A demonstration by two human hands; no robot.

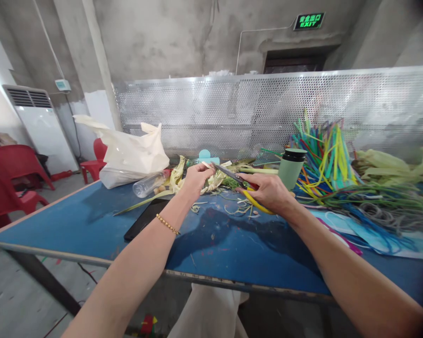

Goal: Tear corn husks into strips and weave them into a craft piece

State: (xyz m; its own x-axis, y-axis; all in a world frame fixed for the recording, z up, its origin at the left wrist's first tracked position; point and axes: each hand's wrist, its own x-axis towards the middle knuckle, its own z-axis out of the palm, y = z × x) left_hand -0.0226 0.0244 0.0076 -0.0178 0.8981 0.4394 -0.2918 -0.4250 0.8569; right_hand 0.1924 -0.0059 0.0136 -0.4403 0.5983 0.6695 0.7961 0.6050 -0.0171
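Note:
My right hand (268, 191) grips a pair of scissors (255, 202) with yellow handles, its dark blades pointing up and to the left. Pinched in my left hand (197, 178) is a small pale piece (207, 165), too small to name, close to the scissor tips. Whether the blades touch it I cannot tell. Just behind both hands lie pale yellow dried husk-like strips (177, 174) and some green stems (232, 183). Thin offcuts (245, 206) are scattered on the blue table (204, 253) below my hands.
A white plastic bag (134, 155), a clear bottle (146, 188) and a flat black device (144, 218) are at left. To the right stand a green cup with a black lid (292, 169), colourful strips (334, 159), coiled cords (380, 213) and blue face masks (370, 234). Perforated metal panels (204, 108) back the table.

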